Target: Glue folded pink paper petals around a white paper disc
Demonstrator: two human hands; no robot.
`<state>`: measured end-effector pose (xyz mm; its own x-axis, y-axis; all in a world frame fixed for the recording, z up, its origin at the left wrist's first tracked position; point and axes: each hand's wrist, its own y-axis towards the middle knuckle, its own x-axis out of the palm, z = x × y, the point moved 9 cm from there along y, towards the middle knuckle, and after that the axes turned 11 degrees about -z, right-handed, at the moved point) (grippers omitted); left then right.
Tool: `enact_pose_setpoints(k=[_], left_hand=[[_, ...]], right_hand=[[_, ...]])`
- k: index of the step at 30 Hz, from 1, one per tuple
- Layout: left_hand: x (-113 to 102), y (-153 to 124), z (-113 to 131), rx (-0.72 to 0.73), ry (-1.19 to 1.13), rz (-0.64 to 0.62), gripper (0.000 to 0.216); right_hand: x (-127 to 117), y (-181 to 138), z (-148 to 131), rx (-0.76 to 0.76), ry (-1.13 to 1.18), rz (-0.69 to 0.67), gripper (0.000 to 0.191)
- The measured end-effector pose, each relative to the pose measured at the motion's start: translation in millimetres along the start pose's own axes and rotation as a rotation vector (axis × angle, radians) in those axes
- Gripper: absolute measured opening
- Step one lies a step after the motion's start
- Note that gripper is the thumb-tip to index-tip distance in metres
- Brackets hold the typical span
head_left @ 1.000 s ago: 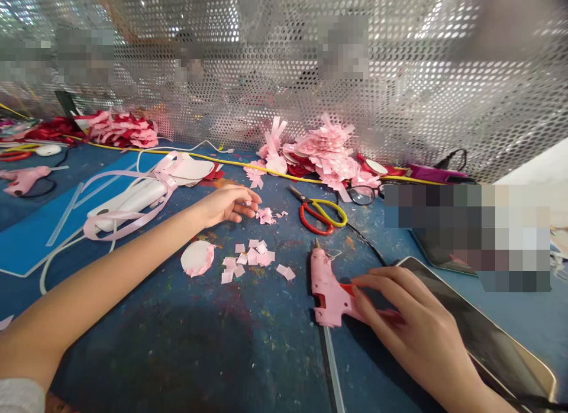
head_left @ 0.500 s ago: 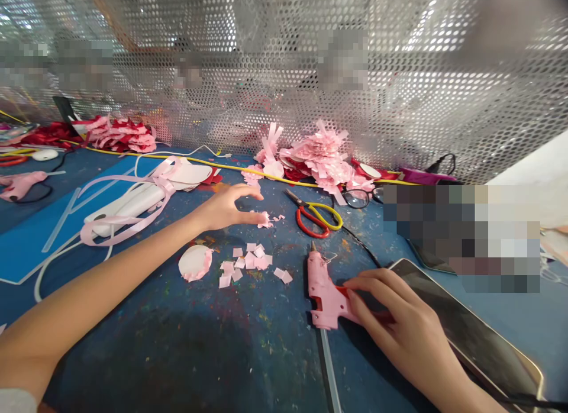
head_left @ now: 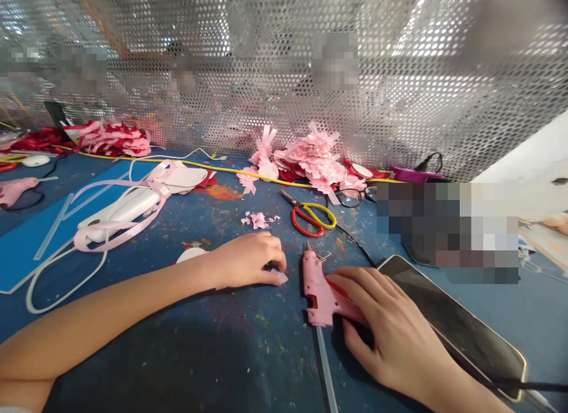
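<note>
Head view: on the blue, paint-flecked table (head_left: 177,354) a dark tablet (head_left: 457,324) lies just beside my right hand (head_left: 386,330). That hand rests loose and fairly wide over the handle of the pink glue gun (head_left: 317,283) (lying flat, nozzle away from me). My left hand (head_left: 248,260) curls narrow, fingertips pressing a pink paper square (head_left: 280,277).

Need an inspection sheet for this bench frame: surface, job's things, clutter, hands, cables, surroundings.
Surface: blue table, paint-flecked.
Job's things: pink glue gun lying flat; pink paper squares beside it.
Clutter: scissors, glasses, pink ribbon, paper flower pile, tablet.
Hands: left hand curled over the squares; right hand resting on the gun's handle.
Cables: yellow cable along the back; black cord behind the gun.
Surroundings: perforated metal screen.
</note>
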<state>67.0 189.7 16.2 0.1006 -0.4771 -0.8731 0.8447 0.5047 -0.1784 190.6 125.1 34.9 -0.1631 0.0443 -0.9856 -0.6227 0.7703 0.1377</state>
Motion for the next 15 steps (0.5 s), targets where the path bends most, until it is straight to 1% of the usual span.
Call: enact_pose_setpoints(k=[2,4,6,8,11,14,15], left_hand=[[2,0,0,-0.016,-0.002,0.001,0.017],[1,-1,1,-0.014,-0.024,0.001,0.019],[-1,-2,2,-0.01,-0.06,0.01,0.02],[-4,-4,0,-0.048,-0.132,0.042,0.017],[-5,-7,-10,-0.139,-0.349,0.084,0.011],[1,-7,-16,-0.181,-0.607,0.077,0.022],[2,-7,-18,-0.188,-0.668,0.074,0.022]], right_hand=[[6,0,1,0.039,-0.028,-0.033,0.043],[10,-1,3,0.077,-0.035,-0.051,0.041],[12,-2,5,0.1,-0.028,-0.052,0.038],[11,-2,6,0.113,-0.016,-0.041,0.036],[10,-2,12,0.141,0.009,-0.012,0.031],[9,-3,23,0.199,0.055,0.014,0.02],[9,-4,26,0.213,0.077,0.023,0.017]])
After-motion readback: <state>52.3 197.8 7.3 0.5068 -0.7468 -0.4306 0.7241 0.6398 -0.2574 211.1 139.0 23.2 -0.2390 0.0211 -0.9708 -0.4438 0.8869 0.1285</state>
